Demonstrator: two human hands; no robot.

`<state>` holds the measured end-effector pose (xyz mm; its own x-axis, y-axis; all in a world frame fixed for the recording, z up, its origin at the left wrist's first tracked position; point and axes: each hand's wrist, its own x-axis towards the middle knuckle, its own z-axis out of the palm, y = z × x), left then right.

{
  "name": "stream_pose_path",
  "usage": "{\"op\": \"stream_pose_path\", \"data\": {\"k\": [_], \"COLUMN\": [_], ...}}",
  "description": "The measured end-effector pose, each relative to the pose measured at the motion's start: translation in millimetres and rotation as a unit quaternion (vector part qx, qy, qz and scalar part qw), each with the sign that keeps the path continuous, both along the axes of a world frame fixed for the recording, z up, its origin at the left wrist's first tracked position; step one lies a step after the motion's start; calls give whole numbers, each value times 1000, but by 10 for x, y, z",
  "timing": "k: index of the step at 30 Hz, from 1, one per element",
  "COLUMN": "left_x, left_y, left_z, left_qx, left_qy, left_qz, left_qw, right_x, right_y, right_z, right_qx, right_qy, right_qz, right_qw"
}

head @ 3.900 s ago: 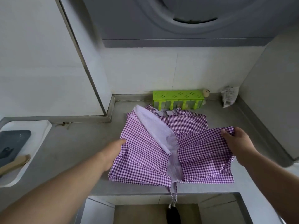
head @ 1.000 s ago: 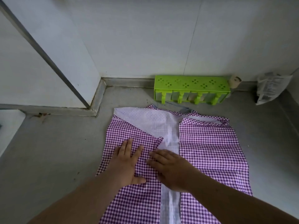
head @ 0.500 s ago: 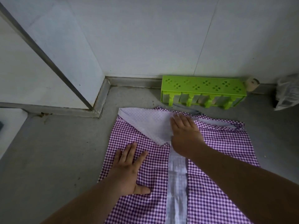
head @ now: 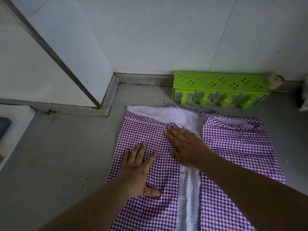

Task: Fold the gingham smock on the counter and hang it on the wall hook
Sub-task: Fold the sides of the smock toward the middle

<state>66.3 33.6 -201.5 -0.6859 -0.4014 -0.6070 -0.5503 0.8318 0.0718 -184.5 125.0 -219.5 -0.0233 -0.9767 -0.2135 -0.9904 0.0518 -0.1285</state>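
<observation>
Pressing flat, both palms down on the purple-and-white gingham smock [head: 233, 147], spread across the grey counter [head: 66, 155]. Left hand [head: 138, 170] fingers splayed on the left panel; right hand [head: 186, 147] flat beside the pale centre strip. Green plastic rack [head: 220, 88] against the wall behind.

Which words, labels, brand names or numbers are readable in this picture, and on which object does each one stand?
None can be read.
The gingham smock shows only its check pattern.
The green plastic rack has clover-shaped cut-outs, no lettering.
The white packet at the right edge is mostly cut off; any print there is unreadable.
</observation>
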Motion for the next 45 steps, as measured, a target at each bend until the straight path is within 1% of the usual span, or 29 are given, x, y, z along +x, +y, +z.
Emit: {"op": "stream_pose_path", "data": {"k": [3,6,9,10,12,14,18,20,22,25,27,30,34,36,38,40,42,45], "left_x": [-5,1,-5,-9,-23,-44,-102,-112,-76,108,266,458,741,860,949,995,1001,925], "left_y": [-10,-18,-18,-18,-23,-23,-22,42,158,344,442,543,738,814,884,953,1003,995], "left_z": [-4,-16,-29,-36,-37,-25,77,178,264,314,364,438,490,481,459,446,491,671], "left_qx": [-2,-6,-16,-20,-26,-29,-42,-59,-79,-98,-98,-77,-35,-24,-33,-46,-53,-27], "left_qy": [2,2,0,1,-6,-19,-47,-20,41,140,163,120,29,-36,-89,-104,-93,-92], "left_qz": [0,2,1,1,1,2,7,-1,-20,-78,-134,-188,-193,-191,-198,-190,-172,-147], "left_qw": [1000,1000,1000,1000,1000,999,998,998,996,982,973,972,980,981,976,975,979,984], "right_x": [-206,-306,-203,-140,6,145,350,419,484,629,769,898,1071,1144,1191,1207,1227,1208], "right_y": [-156,-332,-390,-336,-66,380,1323,1730,2052,2385,2568,2760,2945,2994,3019,3044,3039,3006], "right_z": [-31,-12,125,202,384,475,386,379,425,555,650,702,690,694,736,755,775,826], "right_qx": [5,8,24,4,-65,-96,-46,-19,4,38,66,118,154,150,149,129,108,100], "right_qy": [13,4,4,-4,-27,-38,-49,-45,-43,-36,-8,-5,11,-16,-54,-70,-78,-61], "right_qz": [-57,-111,-109,-96,-76,-78,-142,-168,-183,-185,-178,-184,-183,-207,-242,-258,-273,-292], "right_qw": [998,994,994,995,995,992,988,985,982,981,982,976,971,967,957,955,953,949]}}
